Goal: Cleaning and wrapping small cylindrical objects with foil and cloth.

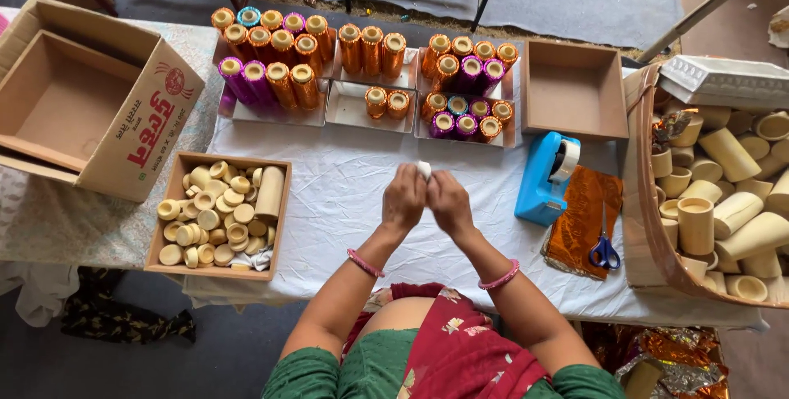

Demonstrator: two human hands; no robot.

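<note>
Left of your tape dispenser sits the box of caps; scissors right; tube trays behind it.

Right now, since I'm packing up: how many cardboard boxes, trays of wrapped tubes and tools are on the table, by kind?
Cardboard boxes: 3
White trays of wrapped tubes: 3
Blue tape dispenser: 1
Scissors: 1
Total: 8
</note>
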